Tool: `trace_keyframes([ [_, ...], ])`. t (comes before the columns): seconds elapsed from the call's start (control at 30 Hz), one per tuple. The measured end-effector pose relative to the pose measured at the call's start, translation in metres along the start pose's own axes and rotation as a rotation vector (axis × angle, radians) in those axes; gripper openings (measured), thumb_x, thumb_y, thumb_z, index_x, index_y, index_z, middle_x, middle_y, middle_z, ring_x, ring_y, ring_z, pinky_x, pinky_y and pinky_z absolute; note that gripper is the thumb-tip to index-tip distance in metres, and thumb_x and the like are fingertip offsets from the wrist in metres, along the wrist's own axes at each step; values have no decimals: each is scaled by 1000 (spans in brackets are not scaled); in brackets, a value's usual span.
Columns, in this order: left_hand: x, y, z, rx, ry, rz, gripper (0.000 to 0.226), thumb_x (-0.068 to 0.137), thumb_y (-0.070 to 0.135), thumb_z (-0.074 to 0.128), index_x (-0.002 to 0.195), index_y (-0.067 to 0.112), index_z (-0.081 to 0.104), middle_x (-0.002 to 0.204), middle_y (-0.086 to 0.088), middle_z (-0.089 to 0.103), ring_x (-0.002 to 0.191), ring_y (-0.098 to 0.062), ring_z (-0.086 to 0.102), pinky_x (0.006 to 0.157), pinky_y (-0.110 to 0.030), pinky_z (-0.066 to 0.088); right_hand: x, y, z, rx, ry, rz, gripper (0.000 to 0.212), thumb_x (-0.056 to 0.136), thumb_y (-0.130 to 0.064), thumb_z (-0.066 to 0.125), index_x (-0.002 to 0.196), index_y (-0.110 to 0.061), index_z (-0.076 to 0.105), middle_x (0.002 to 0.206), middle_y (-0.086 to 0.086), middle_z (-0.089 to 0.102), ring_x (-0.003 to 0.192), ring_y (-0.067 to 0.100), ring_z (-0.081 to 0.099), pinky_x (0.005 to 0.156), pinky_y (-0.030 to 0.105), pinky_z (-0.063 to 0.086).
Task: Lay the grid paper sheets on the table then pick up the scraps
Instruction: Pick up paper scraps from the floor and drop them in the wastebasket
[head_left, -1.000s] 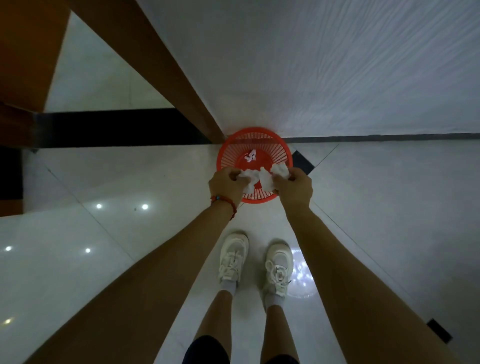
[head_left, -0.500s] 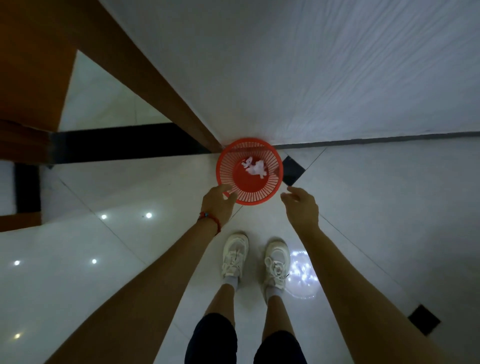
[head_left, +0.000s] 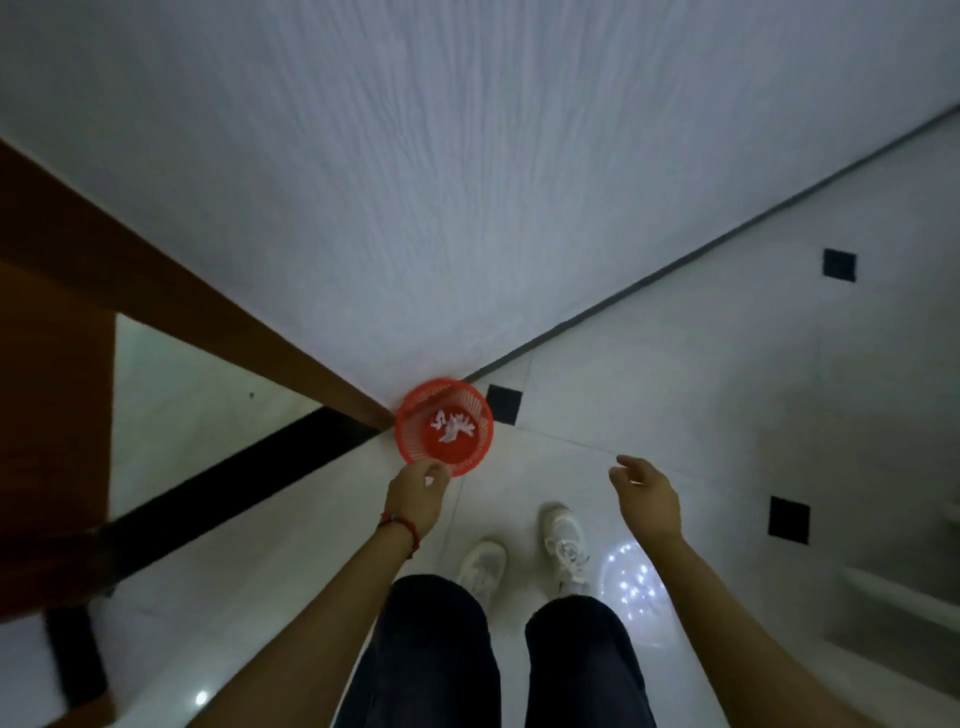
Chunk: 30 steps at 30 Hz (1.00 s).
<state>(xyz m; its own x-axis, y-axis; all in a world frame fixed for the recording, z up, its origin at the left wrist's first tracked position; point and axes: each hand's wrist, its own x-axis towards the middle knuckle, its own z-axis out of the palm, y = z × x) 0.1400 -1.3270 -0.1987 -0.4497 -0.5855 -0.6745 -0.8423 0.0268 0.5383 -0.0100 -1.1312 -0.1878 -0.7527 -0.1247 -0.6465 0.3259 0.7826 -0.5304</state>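
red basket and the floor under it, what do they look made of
The red basket looks like moulded plastic: uniform bright colour, thin slotted walls, solid base under the white paper scraps. The floor looks like glossy polished tile, ceramic or stone: it mirrors ceiling lights and shows joint lines with small black inset squares.
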Motion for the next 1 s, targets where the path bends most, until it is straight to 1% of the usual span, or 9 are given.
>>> trace_keyframes([
  [0.1,-26,22,-8,94,-66,113,26,92,19,48,108,4,62,108,-11,62,103,-25,55,85,-28,40,-47,22,-18,150,107,73,34,92,-18,49,124,-7,54,124,16,59,113,31,54,92,30,38],
  [0.23,-67,33,-5,268,-218,273,18,93,20,46,77,18,52,80,-1,52,83,-16,47,68,-31,43,-114,63,-38,386,234,176,33,91,-19,51,122,-9,56,121,15,61,109,30,57,94,35,43],
  [0.3,-91,33,3,365,-309,302,17,93,21,46,84,17,59,80,1,51,84,-17,48,61,-22,38,-147,89,-49,503,317,216,32,90,-20,52,120,-9,57,119,15,62,108,30,58,95,40,46],
  [0.4,-120,29,24,470,-409,326,27,94,21,47,106,2,62,98,-7,60,97,-23,55,78,-25,40,-191,134,-64,597,412,261,30,91,-18,52,118,-8,58,117,15,63,108,30,58,89,33,43],
  [0.53,-158,33,66,589,-543,391,27,93,20,49,102,-1,63,112,-22,64,106,-32,59,92,-35,45,-245,205,-82,728,545,365,31,90,-19,53,117,-7,59,117,16,63,107,31,59,95,42,47],
  [0.63,-192,40,106,652,-616,452,17,92,22,50,84,12,62,105,-17,66,92,-22,58,87,-32,45,-291,265,-81,845,641,438,31,90,-21,53,117,-7,59,115,13,63,108,31,59,98,48,45],
  [0.77,-256,38,171,720,-673,527,26,93,22,49,68,25,54,84,-6,59,86,-23,56,79,-28,43,-365,349,-71,971,743,549,31,89,-17,53,115,0,60,95,13,63,100,34,61,95,50,47],
  [0.83,-295,27,209,758,-731,557,23,93,22,49,70,22,56,82,-5,59,85,-24,56,77,-27,41,-405,392,-66,1024,801,603,30,89,-15,52,110,6,60,89,23,62,96,39,61,92,50,48],
  [1.0,-400,-18,300,888,-925,654,14,93,20,49,92,9,58,85,-7,59,82,-22,56,72,-25,42,-495,480,-45,1191,950,737,27,91,-17,52,113,-4,61,98,10,62,96,31,60,91,43,48],
])
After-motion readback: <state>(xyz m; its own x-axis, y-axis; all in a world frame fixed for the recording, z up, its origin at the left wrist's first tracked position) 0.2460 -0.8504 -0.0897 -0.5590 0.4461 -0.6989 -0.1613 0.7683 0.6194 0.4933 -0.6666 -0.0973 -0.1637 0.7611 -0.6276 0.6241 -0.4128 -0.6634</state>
